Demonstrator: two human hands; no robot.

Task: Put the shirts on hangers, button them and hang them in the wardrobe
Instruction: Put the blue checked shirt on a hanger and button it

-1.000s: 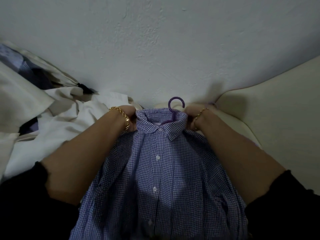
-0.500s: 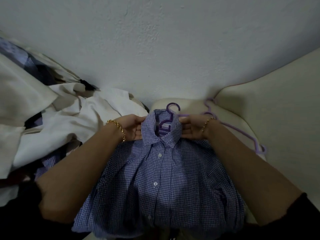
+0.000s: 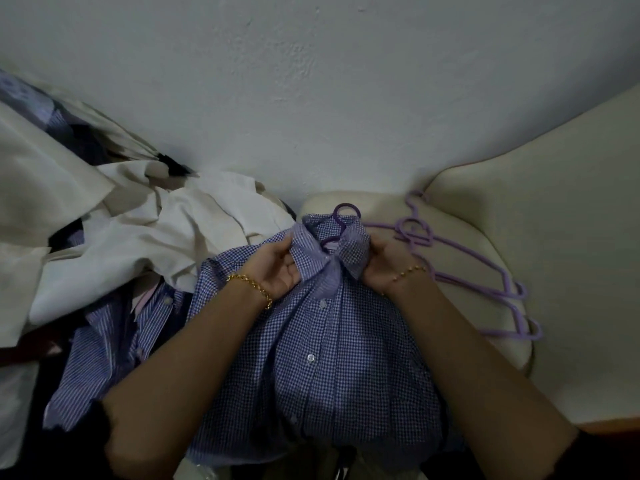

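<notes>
So the blue gingham shirt (image 3: 322, 344) is already on a purple hanger (image 3: 345, 216), lying front-up on the cream seat cushion (image 3: 384, 206) with the hook poking out of the collar. Left hand (image 3: 277, 268) and right hand (image 3: 384, 261) each pinch one collar side, fingers curled into the fabric. Two placket buttons look done, but I think the collar is open. No wardrobe in sight.

Count:
- one hangered shirt
- one striped shirt (image 3: 104, 344) beside it
- a pale clothes heap (image 3: 149, 233) I can't count
- at least two spare purple hangers (image 3: 518, 295)

You have one view only: the wide-angle camera on your head, facing forward and down. It sits close above your left hand (image 3: 277, 268) and right hand (image 3: 384, 261), with the wall (image 3: 311, 81) filling the upper frame.
</notes>
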